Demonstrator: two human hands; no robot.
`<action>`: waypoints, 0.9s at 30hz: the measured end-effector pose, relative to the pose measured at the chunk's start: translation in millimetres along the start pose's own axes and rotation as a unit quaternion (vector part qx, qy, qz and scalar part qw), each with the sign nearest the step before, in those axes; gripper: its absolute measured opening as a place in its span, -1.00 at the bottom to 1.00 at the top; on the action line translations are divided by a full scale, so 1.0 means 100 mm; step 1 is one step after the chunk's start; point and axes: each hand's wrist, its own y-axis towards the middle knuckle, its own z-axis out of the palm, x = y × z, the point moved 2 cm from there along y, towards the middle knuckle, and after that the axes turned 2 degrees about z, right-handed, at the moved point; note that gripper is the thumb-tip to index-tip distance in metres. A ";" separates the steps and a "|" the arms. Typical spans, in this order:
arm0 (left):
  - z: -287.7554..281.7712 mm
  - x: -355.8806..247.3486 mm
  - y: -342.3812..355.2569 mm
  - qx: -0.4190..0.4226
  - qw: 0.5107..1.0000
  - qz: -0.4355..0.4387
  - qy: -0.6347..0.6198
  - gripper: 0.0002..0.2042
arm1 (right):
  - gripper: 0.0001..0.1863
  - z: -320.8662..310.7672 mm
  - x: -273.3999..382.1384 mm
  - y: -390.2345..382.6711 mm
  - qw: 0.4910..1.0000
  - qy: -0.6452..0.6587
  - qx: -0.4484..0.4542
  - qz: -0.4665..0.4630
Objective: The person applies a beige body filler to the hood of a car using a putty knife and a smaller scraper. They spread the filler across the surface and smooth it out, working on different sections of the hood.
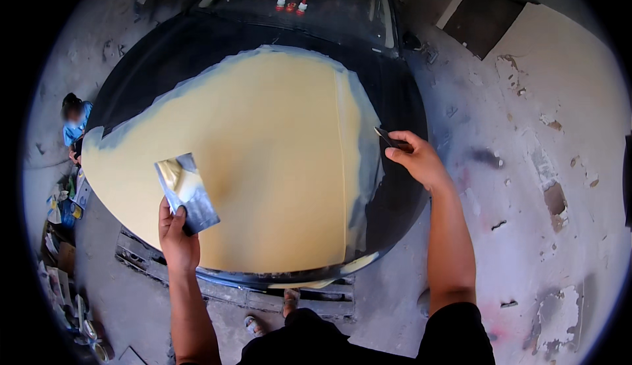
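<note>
Pinching a dark spreader [385, 137] over the right side of the hood [276, 134], likely for control, the right hand [419, 159] is narrow-fingered; over the hood's near left, the left hand [178, 241] clasps a plate [195, 202] face-up, probably to retain yellow paste [172, 175].

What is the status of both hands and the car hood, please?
Left hand holding flat plate with yellowish paste; right hand gripping small tool. Hood mostly coated pale yellow. Nothing seen blocking hands; person beyond hood's left edge.
</note>
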 end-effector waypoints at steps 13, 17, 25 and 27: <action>-0.63 0.59 0.24 -0.174 0.968 0.169 0.071 -0.56 | -0.53 0.24 0.07 3.19 0.924 -0.359 0.132 0.012; -0.73 0.63 0.21 -0.165 0.966 0.175 0.093 -0.55 | -0.54 0.41 0.16 3.67 0.906 -0.399 0.140 0.003; -0.74 0.63 0.16 -0.189 0.956 0.186 0.121 -0.49 | -0.47 0.64 0.14 4.29 0.877 -0.434 0.196 0.066; -0.70 0.63 0.16 -0.185 0.958 0.184 0.118 -0.49 | -0.51 0.67 0.13 4.32 0.881 -0.444 0.160 0.033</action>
